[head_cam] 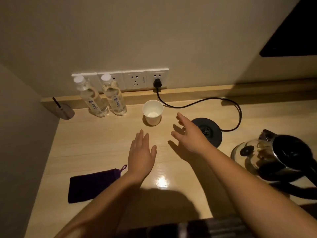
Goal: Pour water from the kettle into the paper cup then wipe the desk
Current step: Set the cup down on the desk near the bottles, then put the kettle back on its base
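White paper cup point(152, 112) upright; left hand point(141, 156) and right hand point(190, 133) grips spread, empty.

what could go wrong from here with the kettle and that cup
The kettle sits off its base at the desk's right side, so the right hand must carry it past the looping cord; snagging seems possible. The paper cup is light and the left hand isn't steadying it, so it could tip. Spills could run toward the cloth.
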`<state>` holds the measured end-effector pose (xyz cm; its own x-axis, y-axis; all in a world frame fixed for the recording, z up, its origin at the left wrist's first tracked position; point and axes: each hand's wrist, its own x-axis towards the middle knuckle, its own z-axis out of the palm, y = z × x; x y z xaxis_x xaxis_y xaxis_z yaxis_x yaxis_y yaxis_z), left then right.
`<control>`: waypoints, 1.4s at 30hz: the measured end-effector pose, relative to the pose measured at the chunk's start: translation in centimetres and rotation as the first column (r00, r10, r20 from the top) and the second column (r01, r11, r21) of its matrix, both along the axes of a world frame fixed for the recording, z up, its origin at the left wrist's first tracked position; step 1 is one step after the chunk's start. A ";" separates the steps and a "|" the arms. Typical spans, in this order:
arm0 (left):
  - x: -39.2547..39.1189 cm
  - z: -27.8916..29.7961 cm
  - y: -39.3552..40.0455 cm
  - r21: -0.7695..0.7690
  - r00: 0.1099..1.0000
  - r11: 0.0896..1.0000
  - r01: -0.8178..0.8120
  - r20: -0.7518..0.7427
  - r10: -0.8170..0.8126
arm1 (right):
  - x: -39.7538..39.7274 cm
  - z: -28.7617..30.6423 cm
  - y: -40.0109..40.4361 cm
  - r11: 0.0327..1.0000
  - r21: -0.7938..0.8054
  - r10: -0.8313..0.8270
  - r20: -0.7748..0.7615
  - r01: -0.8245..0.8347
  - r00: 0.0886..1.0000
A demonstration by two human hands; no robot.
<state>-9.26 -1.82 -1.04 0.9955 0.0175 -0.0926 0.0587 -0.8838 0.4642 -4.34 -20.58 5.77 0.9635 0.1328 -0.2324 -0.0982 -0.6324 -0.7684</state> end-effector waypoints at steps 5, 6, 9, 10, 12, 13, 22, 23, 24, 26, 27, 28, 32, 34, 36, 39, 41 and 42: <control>-4.9 -2.0 -3.6 0.264 0.951 0.920 0.288 -0.190 -0.243 | -7.6 2.8 -5.6 0.987 -0.159 0.021 0.091 -0.006 0.996; -5.2 -2.4 -3.9 0.299 0.946 0.903 0.309 -0.192 -0.261 | -9.0 3.6 -6.9 0.981 -0.193 0.031 0.126 -0.006 0.992; -5.5 -2.7 -4.1 0.348 0.947 0.881 0.320 -0.159 -0.281 | -12.6 5.8 -10.9 0.949 -0.314 0.058 0.258 0.027 0.964; -5.5 -2.6 -4.0 0.350 0.947 0.880 0.320 -0.150 -0.285 | -13.5 6.6 -12.2 0.936 -0.349 0.063 0.295 0.046 0.953; -5.5 -2.4 -4.2 0.357 0.946 0.877 0.323 -0.134 -0.294 | -14.9 8.1 -15.0 0.911 -0.398 0.047 0.353 0.105 0.934; -5.5 -2.4 -4.2 0.360 0.946 0.875 0.325 -0.138 -0.294 | -15.5 8.8 -16.4 0.898 -0.416 0.028 0.381 0.144 0.924; -5.5 -2.3 -4.5 0.408 0.948 0.856 0.318 -0.152 -0.280 | -19.3 7.8 -25.8 0.850 -0.292 -0.383 0.228 0.438 0.895; -5.5 -2.3 -4.5 0.405 0.948 0.858 0.317 -0.150 -0.279 | -19.4 7.3 -26.1 0.853 -0.281 -0.396 0.197 0.439 0.897; -5.5 -2.3 -4.5 0.406 0.949 0.858 0.316 -0.149 -0.279 | -19.5 6.9 -26.4 0.857 -0.268 -0.409 0.165 0.440 0.897; -5.5 -2.3 -4.6 0.412 0.949 0.855 0.316 -0.151 -0.278 | -19.4 6.2 -26.6 0.864 -0.218 -0.443 0.098 0.454 0.891; -5.5 -2.3 -4.6 0.413 0.949 0.854 0.316 -0.150 -0.278 | -19.3 5.9 -26.6 0.866 -0.183 -0.460 0.070 0.465 0.885; -5.6 -2.3 -4.6 0.411 0.949 0.855 0.315 -0.147 -0.279 | -19.3 5.7 -26.7 0.866 -0.145 -0.478 0.045 0.479 0.877; -5.5 -2.4 -4.5 0.408 0.951 0.859 0.310 -0.141 -0.276 | -18.9 5.3 -26.4 0.846 -0.023 -0.533 -0.009 0.533 0.846; -5.5 -2.4 -4.5 0.407 0.951 0.859 0.310 -0.139 -0.277 | -18.7 5.1 -26.3 0.834 -0.001 -0.551 -0.021 0.551 0.834; -5.5 -2.4 -4.5 0.412 0.950 0.857 0.311 -0.139 -0.278 | -18.5 4.9 -26.3 0.824 0.006 -0.566 -0.027 0.566 0.824; -5.5 -2.5 -4.5 0.415 0.953 0.857 0.304 -0.134 -0.274 | -18.3 4.8 -26.3 0.814 0.018 -0.580 -0.035 0.581 0.814; -5.5 -2.5 -4.5 0.408 0.954 0.862 0.301 -0.136 -0.269 | -18.3 4.9 -26.2 0.806 0.028 -0.590 -0.030 0.591 0.807; -5.5 -2.5 -4.6 0.403 0.954 0.865 0.298 -0.135 -0.266 | -18.3 4.9 -26.2 0.805 0.029 -0.592 -0.029 0.593 0.805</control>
<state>-14.76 -6.39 -3.53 0.9544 -0.2104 -0.2116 -0.2030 -0.9776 0.0563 -22.64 -46.76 10.67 0.8532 -0.4544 -0.2561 -0.4587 -0.4197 -0.7832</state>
